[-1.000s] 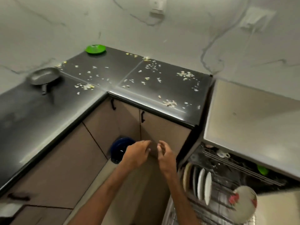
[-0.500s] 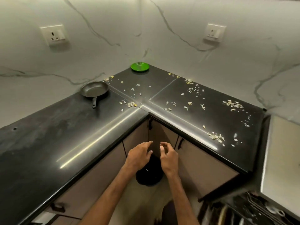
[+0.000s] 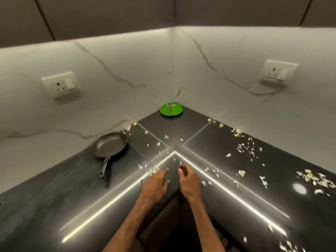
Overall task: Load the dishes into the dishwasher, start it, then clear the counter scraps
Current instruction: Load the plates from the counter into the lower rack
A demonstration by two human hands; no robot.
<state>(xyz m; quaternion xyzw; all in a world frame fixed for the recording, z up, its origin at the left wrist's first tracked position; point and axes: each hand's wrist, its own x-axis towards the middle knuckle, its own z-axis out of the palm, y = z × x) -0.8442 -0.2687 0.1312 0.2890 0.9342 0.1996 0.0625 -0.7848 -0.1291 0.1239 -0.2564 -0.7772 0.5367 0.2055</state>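
Scraps (image 3: pixel 310 177) scattered across counter (image 3: pixel 54 197); left hand (image 3: pixel 156 185) slack-fingered at inner corner, right hand (image 3: pixel 189 184) curled, grip unclear.

counter (image 3: pixel 54 206) black | plate (image 3: pixel 171 110) green | wall (image 3: pixel 109 73) white, grey-veined

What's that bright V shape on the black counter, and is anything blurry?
Head view: the V is glare, the light strip mirrored in the glossy counter; a round glare spot lies beside the scraps at right. Head view: detail is soft, and the wide lens bows the wall lines.
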